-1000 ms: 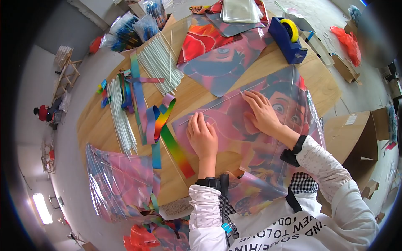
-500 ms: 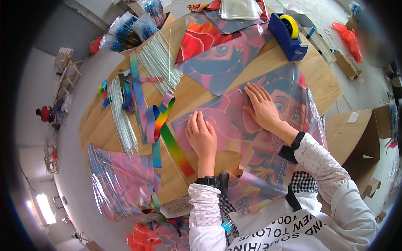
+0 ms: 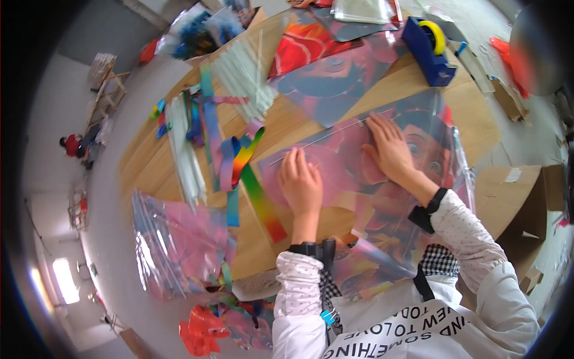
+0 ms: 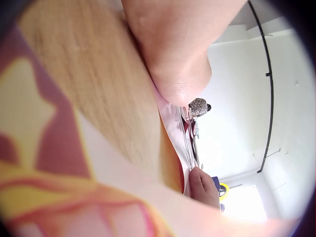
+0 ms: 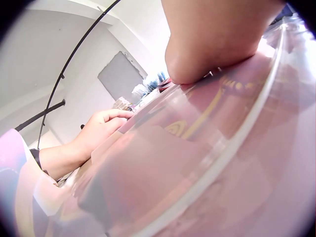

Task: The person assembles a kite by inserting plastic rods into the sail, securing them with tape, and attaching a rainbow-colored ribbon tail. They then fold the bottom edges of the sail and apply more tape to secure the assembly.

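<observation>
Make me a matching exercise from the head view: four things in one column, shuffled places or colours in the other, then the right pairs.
Things:
1. Tape roll
2. Single thin rod
3. Rainbow ribbon
4. Large cardboard box

Places or colours:
A. Looped on the wooden table
B. Beside the right sleeve
C. Yellow, in a blue holder
D. On the printed sheet, by the left hand and right hand

Right pairs: 1-C, 2-D, 3-A, 4-B

Left hand (image 3: 302,182) and right hand (image 3: 391,149) touch a thin rod (image 3: 333,134) on a printed sheet (image 3: 345,160). Beyond them stands a blue tape dispenser (image 3: 426,54).
</observation>
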`<state>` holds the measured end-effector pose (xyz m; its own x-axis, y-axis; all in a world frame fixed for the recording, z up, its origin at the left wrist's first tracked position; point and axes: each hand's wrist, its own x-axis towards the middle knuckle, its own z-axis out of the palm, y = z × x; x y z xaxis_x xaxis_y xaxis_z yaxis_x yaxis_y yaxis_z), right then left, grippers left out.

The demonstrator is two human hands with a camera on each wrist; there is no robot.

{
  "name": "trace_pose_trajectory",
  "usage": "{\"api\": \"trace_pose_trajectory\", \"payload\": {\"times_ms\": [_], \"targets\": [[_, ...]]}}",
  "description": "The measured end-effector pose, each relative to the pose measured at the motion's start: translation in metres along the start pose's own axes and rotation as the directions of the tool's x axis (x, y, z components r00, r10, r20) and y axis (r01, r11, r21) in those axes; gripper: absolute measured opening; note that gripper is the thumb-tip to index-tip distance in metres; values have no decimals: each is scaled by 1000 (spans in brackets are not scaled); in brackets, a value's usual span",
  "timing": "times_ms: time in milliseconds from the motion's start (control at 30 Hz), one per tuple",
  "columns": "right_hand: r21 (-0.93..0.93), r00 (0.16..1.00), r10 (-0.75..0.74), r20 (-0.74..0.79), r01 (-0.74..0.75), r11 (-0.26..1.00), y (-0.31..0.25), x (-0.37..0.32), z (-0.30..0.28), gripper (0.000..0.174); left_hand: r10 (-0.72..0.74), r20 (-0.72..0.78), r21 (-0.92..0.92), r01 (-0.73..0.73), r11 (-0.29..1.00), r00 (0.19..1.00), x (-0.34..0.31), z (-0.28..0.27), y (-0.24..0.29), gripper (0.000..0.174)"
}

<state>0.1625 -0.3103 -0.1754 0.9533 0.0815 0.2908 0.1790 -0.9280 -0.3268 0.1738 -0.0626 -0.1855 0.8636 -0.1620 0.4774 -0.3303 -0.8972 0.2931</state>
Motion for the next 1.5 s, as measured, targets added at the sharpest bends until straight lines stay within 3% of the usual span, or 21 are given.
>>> {"api": "trace_pose_trajectory", "payload": {"times_ms": [1500], "targets": [[46, 999, -18, -28, 19, 999, -4, 0, -4, 54, -6, -17, 5, 7, 1000, 1000, -1, 1, 0, 37]]}}
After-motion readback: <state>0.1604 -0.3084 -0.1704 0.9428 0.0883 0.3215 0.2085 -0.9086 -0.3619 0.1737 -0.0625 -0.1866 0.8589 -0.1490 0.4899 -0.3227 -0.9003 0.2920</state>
